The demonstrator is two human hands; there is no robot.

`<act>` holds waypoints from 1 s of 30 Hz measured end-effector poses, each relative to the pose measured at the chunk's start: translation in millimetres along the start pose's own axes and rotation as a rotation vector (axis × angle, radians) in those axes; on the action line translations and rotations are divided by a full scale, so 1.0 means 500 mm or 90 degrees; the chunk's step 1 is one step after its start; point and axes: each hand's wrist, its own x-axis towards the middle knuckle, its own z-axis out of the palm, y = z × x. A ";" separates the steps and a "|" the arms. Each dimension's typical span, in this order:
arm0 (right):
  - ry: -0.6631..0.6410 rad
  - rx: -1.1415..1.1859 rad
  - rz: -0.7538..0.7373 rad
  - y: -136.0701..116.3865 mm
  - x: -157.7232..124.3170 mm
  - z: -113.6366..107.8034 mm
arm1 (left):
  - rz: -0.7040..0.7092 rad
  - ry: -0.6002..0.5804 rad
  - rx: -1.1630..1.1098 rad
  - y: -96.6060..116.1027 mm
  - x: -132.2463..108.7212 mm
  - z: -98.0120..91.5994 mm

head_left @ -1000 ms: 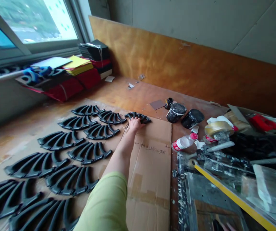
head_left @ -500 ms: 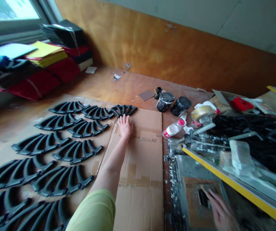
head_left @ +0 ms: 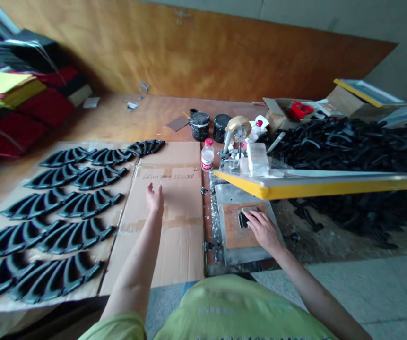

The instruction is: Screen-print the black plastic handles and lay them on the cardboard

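Observation:
Rows of black fan-shaped plastic parts (head_left: pixel 75 236) lie on flattened cardboard (head_left: pixel 175 250), and one more part (head_left: pixel 145 148) sits at the far end of the rows. My left hand (head_left: pixel 153 198) hovers open over the cardboard, touching no part. My right hand (head_left: pixel 262 231) rests on a brown board (head_left: pixel 233 238) set in a metal plate. Its fingers lie over a small black piece (head_left: pixel 243 219) on that board, and any grip on it is hidden. Above the board is a raised yellow-edged frame (head_left: pixel 313 190).
A large heap of black parts (head_left: pixel 345 146) lies at right. Beyond the cardboard stand black-smeared jars (head_left: pixel 199 126), a plastic bottle (head_left: pixel 207 155), a tape roll (head_left: pixel 238 127) and a box (head_left: pixel 281 111). Red and yellow folders (head_left: pixel 19 118) are stacked at far left.
My view has swung right. My left hand has drawn back from the far black part toward me, and my right hand has moved onto the brown board.

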 end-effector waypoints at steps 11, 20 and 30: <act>-0.056 0.111 -0.399 0.059 0.009 0.018 | 0.113 -0.073 -0.264 0.409 -0.361 0.178; 0.103 0.175 0.051 0.313 0.049 -0.114 | 0.007 -0.173 -0.164 0.391 -0.493 0.153; 0.071 0.064 -0.157 0.060 0.190 -0.178 | -0.086 -0.192 0.043 0.075 -0.546 0.145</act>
